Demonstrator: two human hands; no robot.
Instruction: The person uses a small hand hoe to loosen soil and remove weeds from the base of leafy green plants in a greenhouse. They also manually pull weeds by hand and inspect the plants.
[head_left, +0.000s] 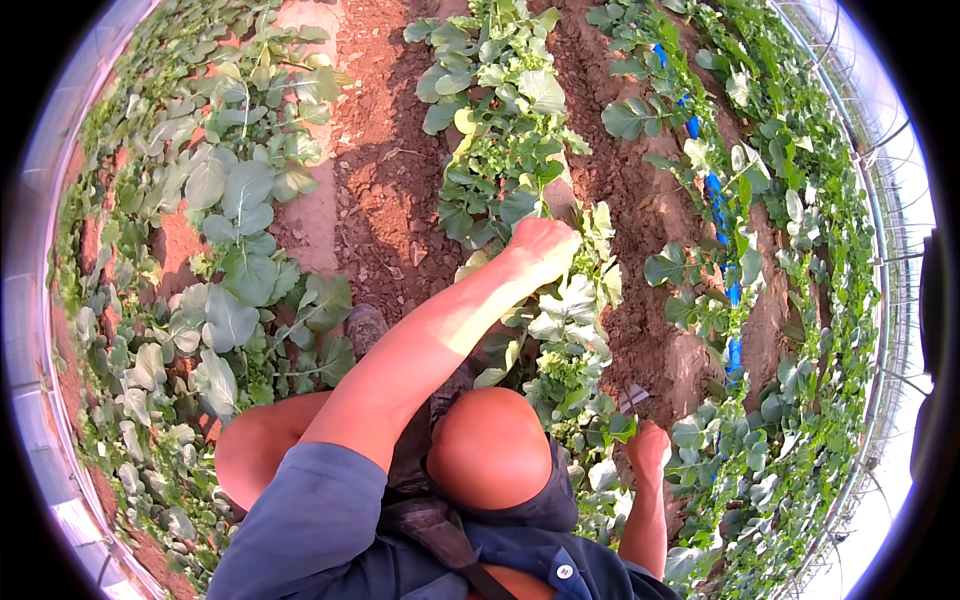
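Observation:
My left hand (544, 251) reaches across my knees into the middle row of leafy brassica plants (544, 94). Its fingers are curled into the foliage beside a pale-edged plant (598, 244) and appear closed on it, though leaves and the back of the hand hide the fingertips. Lower right, my right hand (649, 450) forms a fist around a small bladed hand tool (634, 397). The tool's flat, light-coloured blade points up and away over the soil, and its handle is hidden in the fist. Broad leaves (621, 427) stand just left of that hand.
Reddish soil furrows (386, 172) run on both sides of the middle row. More brassica plants (240, 255) grow at left. A blue strip (733, 289) runs along the right-hand row. The greenhouse's metal frame (885, 262) curves at far right. My bent knee (491, 450) is close below the left forearm.

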